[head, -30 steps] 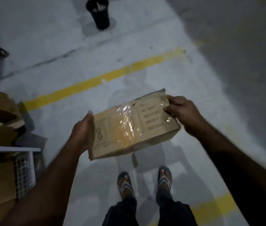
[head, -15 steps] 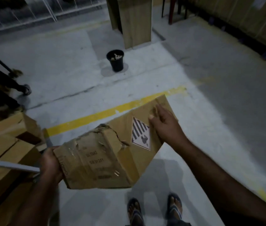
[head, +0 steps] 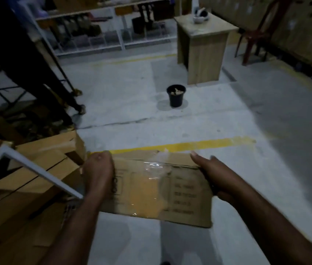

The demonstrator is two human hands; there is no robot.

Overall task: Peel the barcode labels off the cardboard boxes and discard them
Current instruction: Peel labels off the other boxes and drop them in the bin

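Black bucket (head: 176, 95) stands near wooden cabinet (head: 203, 52), beyond yellow line (head: 189, 145)

The 2 hands are gripping a cardboard box (head: 157, 190) over the grey floor (head: 247, 131): the left hand (head: 98, 173) is clasping its left end, the right hand (head: 211, 174) its right end. Clear tape (head: 156, 169) is shining across its printed top face. Beyond a yellow line (head: 199, 145), a black bucket (head: 176, 95) is standing near a wooden desk (head: 203, 52).
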